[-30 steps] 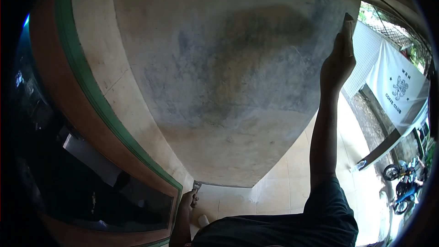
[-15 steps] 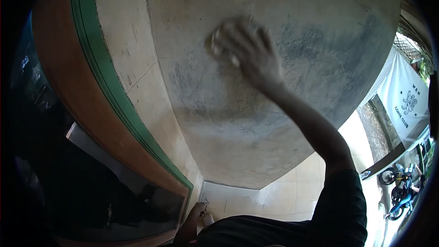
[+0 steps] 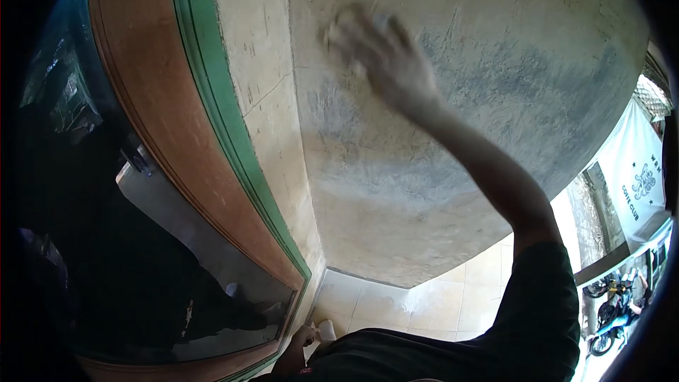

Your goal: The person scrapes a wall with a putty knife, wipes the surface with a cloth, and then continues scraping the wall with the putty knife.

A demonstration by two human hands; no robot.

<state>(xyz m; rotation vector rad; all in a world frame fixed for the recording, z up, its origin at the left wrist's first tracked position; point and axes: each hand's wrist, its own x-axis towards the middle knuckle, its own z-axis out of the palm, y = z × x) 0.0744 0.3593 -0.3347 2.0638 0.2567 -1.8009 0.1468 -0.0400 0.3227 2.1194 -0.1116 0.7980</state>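
My right hand (image 3: 385,64) is raised against the stained plaster wall (image 3: 396,191), its arm stretched up from the lower right. Motion blurs its fingers, which press a pale, yellowish piece (image 3: 331,35) to the surface; I cannot tell what kind of thing it is. Dark grey, rough patches spread over the plaster around and below that hand. Low at the bottom edge, my left hand (image 3: 305,337) hangs with its fingers curled. A small white rounded object (image 3: 326,330) shows right beside it.
A green-edged wooden frame (image 3: 212,92) with dark glass runs down the left, next to a narrow cracked wall strip (image 3: 262,64). Pale floor tiles (image 3: 438,304) lie below. At right are a white banner (image 3: 640,184) and a motorcycle (image 3: 614,304) outside.
My right hand has slid left along the wall, closer to the corner. The view has shifted, so the wall and frame appear farther right. My left hand stays low.
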